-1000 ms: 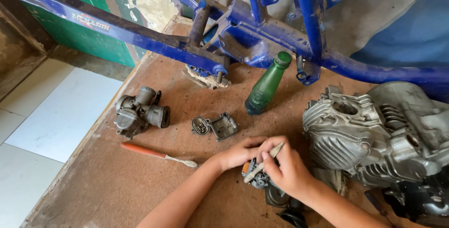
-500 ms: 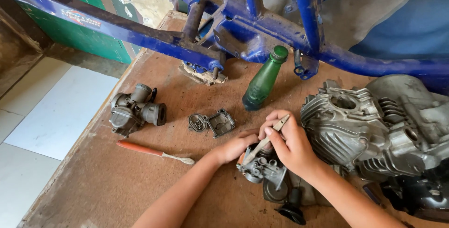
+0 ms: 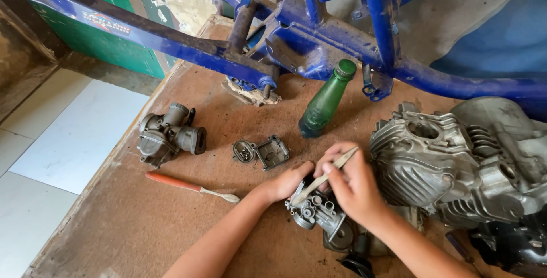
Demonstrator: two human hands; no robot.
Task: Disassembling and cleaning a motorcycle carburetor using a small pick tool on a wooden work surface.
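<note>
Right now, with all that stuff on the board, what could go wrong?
The green bottle stands upright just above the right hand, which works a thin stick-like tool into the carburettor that the left hand steadies; an elbow or hand lifting could tip it. The tool looks slender and might slip off the small metal parts. The orange-handled tool and the small loose cover lie near the left forearm and could get swept aside.

Green bottle (image 3: 325, 102), second carburetor (image 3: 166, 135), orange-handled brush (image 3: 191, 185)
</note>
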